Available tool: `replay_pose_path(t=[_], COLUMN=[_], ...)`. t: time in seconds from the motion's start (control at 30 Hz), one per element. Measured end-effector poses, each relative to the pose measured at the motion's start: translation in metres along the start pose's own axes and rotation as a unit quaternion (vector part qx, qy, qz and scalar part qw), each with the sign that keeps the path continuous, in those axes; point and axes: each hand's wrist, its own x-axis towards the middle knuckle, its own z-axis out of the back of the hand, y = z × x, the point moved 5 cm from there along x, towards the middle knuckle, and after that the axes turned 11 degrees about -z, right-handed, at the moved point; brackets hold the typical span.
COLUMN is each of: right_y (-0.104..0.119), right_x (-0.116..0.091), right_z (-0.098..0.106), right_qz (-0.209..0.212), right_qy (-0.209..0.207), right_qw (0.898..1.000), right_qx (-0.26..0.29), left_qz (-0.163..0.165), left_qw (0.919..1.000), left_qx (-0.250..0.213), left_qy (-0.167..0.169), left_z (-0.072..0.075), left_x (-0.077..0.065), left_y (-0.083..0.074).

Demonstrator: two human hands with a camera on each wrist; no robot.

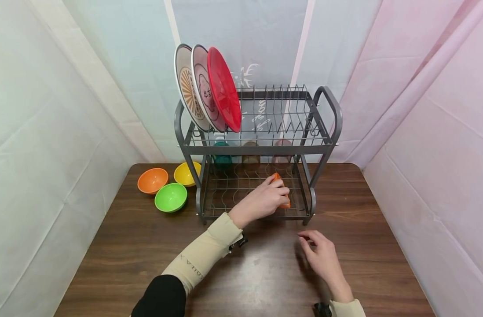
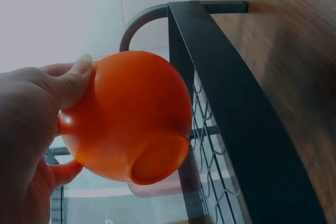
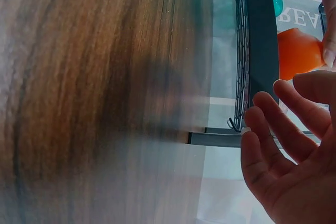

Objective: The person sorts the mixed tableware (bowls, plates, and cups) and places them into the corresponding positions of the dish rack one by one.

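My left hand (image 1: 261,200) grips an orange bowl (image 2: 136,103) by its rim, with the bowl turned on its side and its foot ring showing in the left wrist view. It is at the right part of the lower tier (image 1: 235,207) of a dark metal dish rack (image 1: 261,149). My right hand (image 1: 320,257) is in front of the rack's right front leg, fingers loosely bent, holding nothing. In the right wrist view, that hand's fingers (image 3: 302,145) spread beside the rack's frame.
Left of the rack are an orange bowl (image 1: 152,181), a green bowl (image 1: 170,197) and a yellow bowl (image 1: 184,174). Two patterned plates (image 1: 186,79) and a red plate (image 1: 224,90) stand on the upper tier. Several cups (image 1: 251,155) are at the back of the lower tier.
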Motion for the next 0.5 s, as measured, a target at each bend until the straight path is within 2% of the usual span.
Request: replay_pose_path(t=[0.17,0.3,0.5], right_y=[-0.003,-0.003,-0.003], right_x=[-0.002,-0.002,-0.001], right_z=[-0.002,0.000,0.001], right_qz=[-0.011,-0.010,-0.006], right_qy=[0.012,0.007,0.003], right_qw=[1.000,1.000,1.000], right_qx=[0.001,-0.003,-0.001], left_qz=[-0.010,-0.021,-0.018], left_qw=[0.9996,0.9989,0.9982], left_qx=[-0.001,0.008,0.017], left_qy=[0.027,0.042,0.055], left_z=[-0.006,-0.011,-0.014], left_x=[0.010,0.016,0.021], left_y=[-0.001,-0.001,0.002])
